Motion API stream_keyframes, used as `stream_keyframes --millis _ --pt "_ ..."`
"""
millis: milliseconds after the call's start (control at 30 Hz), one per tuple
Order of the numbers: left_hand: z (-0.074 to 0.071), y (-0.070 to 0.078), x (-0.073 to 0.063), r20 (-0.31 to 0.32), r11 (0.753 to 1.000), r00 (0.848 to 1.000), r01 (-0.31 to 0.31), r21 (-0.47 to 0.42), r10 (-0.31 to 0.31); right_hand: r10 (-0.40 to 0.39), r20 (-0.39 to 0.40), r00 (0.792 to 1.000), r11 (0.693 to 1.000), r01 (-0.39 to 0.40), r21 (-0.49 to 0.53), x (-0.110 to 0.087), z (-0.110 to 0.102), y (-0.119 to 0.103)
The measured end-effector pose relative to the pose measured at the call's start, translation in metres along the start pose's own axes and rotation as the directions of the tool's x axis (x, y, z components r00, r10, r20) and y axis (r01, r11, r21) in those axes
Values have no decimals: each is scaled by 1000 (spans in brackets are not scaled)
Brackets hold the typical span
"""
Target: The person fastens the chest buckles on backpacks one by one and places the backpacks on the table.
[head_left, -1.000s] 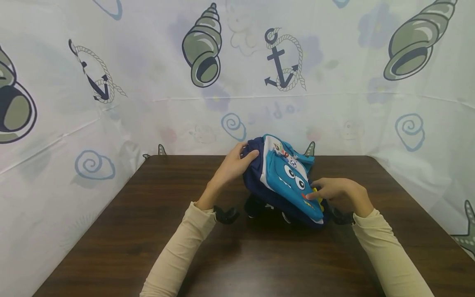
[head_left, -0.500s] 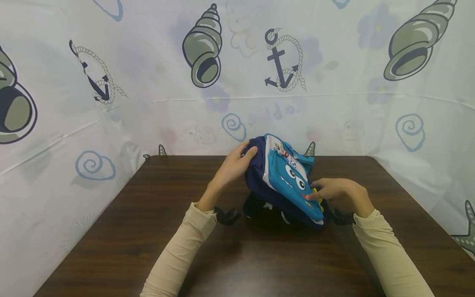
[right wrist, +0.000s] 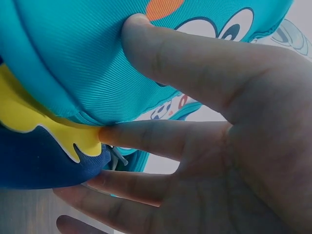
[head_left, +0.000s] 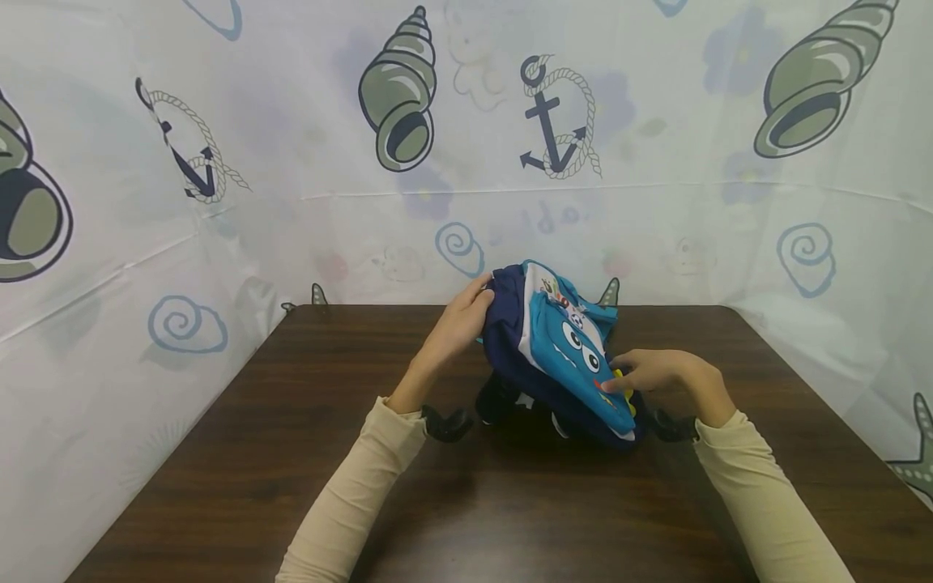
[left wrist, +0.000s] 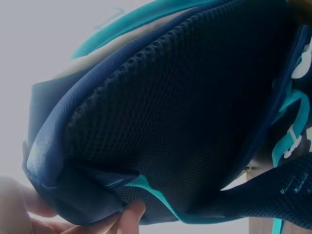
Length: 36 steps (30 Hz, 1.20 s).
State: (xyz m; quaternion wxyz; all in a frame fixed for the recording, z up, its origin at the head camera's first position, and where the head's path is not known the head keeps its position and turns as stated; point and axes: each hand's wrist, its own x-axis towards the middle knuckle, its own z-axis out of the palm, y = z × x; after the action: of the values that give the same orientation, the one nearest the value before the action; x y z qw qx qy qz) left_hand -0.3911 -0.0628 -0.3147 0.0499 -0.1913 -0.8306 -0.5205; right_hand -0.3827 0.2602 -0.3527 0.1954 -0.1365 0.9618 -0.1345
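A child's backpack (head_left: pixel 576 348), navy with a teal front pocket and a cartoon face, leans tilted on the table in the head view. My left hand (head_left: pixel 461 317) grips its upper left corner; in the left wrist view, fingers (left wrist: pixel 130 214) curl at the fabric below the dark mesh back panel (left wrist: pixel 161 107). My right hand (head_left: pixel 666 374) holds the lower right side. Its thumb presses the teal pocket (right wrist: pixel 92 63) while the other fingers, fairly straight, touch the side by the yellow trim (right wrist: pixel 48 126).
Dark shoulder straps (head_left: pixel 503 401) hang beneath the backpack onto the brown wooden table (head_left: pixel 328 389). In the left wrist view, a teal webbing strap (left wrist: pixel 292 122) with white buckles hangs at the right. A white printed curtain (head_left: pixel 481 146) stands behind the table and along both sides.
The upper left part of the backpack has tipped slightly up and to the right. My left hand has shifted with it, its thumb now less far over the fabric. The right hand stays put.
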Motion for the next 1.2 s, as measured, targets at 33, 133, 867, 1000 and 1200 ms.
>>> stream_keyframes --millis 33,133,867,1000,1200 --pt "0 0 0 0 1000 1000 -1 0 1 0 0 1000 1000 0 0 0 0 0" --pt "0 0 -1 4 1000 1000 -11 -3 11 0 0 1000 1000 0 2 0 0 -1" --pt "8 5 -6 0 992 997 -72 -107 73 -20 15 1000 999 19 27 -1 1 4" --pt "8 7 -6 5 991 997 -77 -106 78 -31 29 999 999 30 33 -2 0 3" --pt "7 9 -8 2 992 996 -86 -90 86 -31 31 999 999 30 31 -1 -1 0"
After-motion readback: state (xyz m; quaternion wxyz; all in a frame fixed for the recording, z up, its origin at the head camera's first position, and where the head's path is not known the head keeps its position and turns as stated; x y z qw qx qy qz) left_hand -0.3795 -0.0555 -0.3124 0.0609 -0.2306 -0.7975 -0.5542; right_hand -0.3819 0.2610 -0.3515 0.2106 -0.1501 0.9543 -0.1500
